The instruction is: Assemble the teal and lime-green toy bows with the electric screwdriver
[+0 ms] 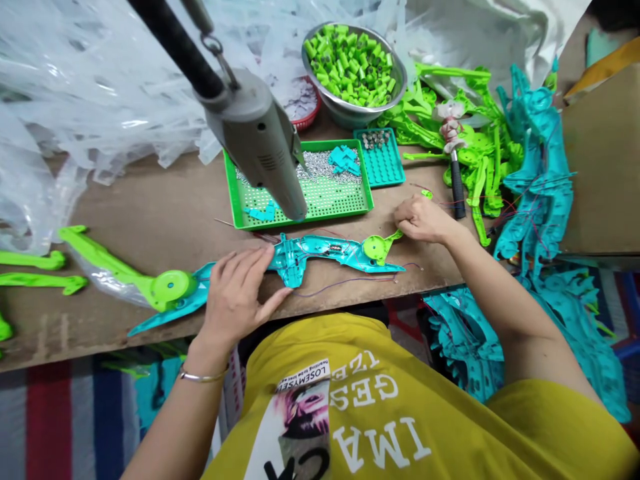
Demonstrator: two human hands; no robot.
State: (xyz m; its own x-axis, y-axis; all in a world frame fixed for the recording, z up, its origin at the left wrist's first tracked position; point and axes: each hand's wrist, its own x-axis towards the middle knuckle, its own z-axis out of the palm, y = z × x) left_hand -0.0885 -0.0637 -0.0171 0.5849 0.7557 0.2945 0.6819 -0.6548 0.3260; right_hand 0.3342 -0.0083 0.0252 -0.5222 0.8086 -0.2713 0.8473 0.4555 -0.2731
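Observation:
A long teal plastic shell (320, 257) with thin red and purple wires lies across the front of the wooden bench (165, 213). My left hand (237, 293) rests on its left part, fingers spread and pressing it down. My right hand (423, 220) is closed in a pinch on the stem of a lime green lever piece (381, 247) that sits at the shell's right end. A grey electric screwdriver (260, 143) hangs from a cord just above the shell.
A green perforated tray (350, 197) holds screws and teal bits, beside a small teal tray (383, 163). A steel bowl (395, 100) of green tubes stands behind. Green parts (120, 273) lie left, green and teal shells (535, 173) and a hammer (456, 180) right.

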